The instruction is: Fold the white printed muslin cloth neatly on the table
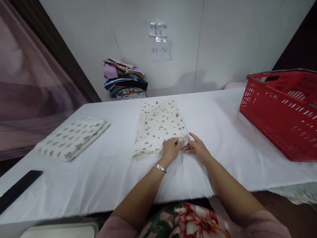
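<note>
A folded cream cloth [158, 124] with small printed figures lies flat in the middle of the white-covered table [114, 181]. At its near right corner my left hand [171, 149], with a silver bracelet on the wrist, pinches the gathered edge between thumb and fingers. My right hand [197, 149] is just to the right, its fingertips bent in at the same corner and its index finger raised apart. Its lower fingers touch the cloth's edge; what they grip there is partly hidden.
A second folded cloth [72, 137] lies at the left, with a dark flat strip [11, 195] nearer me. A red plastic basket [288, 119] stands at the right. Stacked folded fabrics [125, 80] sit behind the table, below paper signs [160, 50] on the wall. Sheer curtain hangs left.
</note>
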The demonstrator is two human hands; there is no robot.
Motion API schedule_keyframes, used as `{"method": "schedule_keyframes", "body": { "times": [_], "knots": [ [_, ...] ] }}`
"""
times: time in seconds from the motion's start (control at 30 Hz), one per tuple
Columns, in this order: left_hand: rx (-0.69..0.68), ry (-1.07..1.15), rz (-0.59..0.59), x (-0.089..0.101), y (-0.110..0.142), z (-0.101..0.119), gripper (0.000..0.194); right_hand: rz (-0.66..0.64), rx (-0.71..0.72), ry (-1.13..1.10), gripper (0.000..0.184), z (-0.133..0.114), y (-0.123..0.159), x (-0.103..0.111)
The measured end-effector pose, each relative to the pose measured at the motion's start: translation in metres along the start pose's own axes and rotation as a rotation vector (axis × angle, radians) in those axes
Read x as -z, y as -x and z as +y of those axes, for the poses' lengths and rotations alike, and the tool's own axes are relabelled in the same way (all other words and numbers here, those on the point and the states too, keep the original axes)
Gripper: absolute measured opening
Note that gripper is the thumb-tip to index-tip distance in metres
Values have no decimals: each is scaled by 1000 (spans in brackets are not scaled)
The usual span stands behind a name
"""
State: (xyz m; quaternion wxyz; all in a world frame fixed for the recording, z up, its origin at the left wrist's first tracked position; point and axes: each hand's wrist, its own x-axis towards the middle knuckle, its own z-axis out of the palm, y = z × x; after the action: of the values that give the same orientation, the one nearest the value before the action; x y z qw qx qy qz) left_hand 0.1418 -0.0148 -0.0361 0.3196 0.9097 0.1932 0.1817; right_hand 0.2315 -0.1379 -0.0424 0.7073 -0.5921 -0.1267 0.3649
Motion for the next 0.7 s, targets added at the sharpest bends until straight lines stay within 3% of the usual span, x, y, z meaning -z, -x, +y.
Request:
{"method": "schedule_keyframes", "body": {
  "times": [0.4,0.6,0.7],
  "knots": [
    [9,68,-47,1,-1,0,18,-10,106,-14,70,6,-2,-3],
    [43,57,-9,3,-2,2,11,42,60,18,65,2,-1,-4],
    [-5,26,15,6,-2,2,9,85,21,24,59,-1,1,-3]
  ]
}}
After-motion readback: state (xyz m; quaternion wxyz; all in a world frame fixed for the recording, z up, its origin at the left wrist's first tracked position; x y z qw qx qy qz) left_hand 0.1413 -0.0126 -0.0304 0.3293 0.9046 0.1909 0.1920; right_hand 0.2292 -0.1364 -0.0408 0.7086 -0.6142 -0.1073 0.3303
